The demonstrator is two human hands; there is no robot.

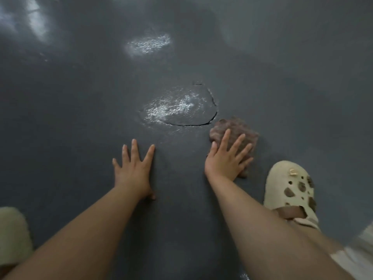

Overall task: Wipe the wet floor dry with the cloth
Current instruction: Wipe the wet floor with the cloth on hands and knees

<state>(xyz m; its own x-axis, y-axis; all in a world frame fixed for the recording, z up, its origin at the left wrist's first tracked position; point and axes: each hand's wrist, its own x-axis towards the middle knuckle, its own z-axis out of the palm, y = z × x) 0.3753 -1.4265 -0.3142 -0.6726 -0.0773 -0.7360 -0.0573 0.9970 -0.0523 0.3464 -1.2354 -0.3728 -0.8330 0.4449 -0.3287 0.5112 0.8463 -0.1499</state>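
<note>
A crumpled brown cloth (232,128) lies on the dark grey floor (80,98), right of centre. My right hand (228,156) presses flat on it with straight, spread fingers. My left hand (134,170) rests flat on the bare floor to the left, fingers spread, holding nothing. Just beyond the cloth, a puddle (181,108) with a dark curved outline glints on the floor. A second shiny wet patch (148,44) lies farther away.
A cream clog with holes (290,190) stands on the floor right beside the cloth, on my right foot. Another cream shoe (13,233) shows at the lower left edge. Light reflections (30,19) streak the floor at the far left.
</note>
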